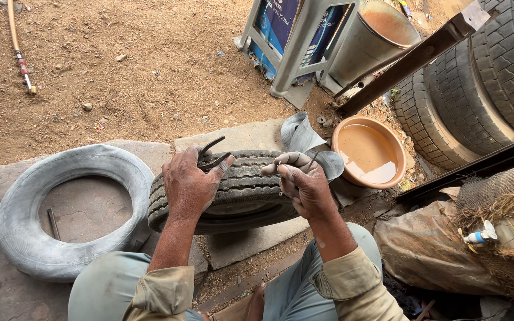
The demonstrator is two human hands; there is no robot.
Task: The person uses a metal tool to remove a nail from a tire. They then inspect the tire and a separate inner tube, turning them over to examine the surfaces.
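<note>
A: Where is the tyre sitting?

B: The small black rubber tyre with ribbed tread stands on edge on the grey stone slab, just in front of the person's knees, its tread turned up toward the camera. Its long axis runs left to right across the view, so both hands meet it from the near side, one at each end of the top arc.

A: And the hands?

B: The left hand is draped over the left part of the tread, fingers curled round a pair of dark metal pliers whose handles stick up past the knuckles. The right hand rests on the right part of the tread, clenched on a thin metal spike tool that slants up and to the right. I cannot tell whether its tip is in the rubber.

A: Which hand is nearer the middle?

B: About even; the bare tread between them is a short stretch, and each hand is touching the tyre.

A: What lies round about?

B: A grey inflated inner tube lies flat on the slab, just left of the tyre and touching it. A round orange plastic basin of muddy water sits beyond to the right, with a folded grey rubber tube between it and the tyre.
</note>
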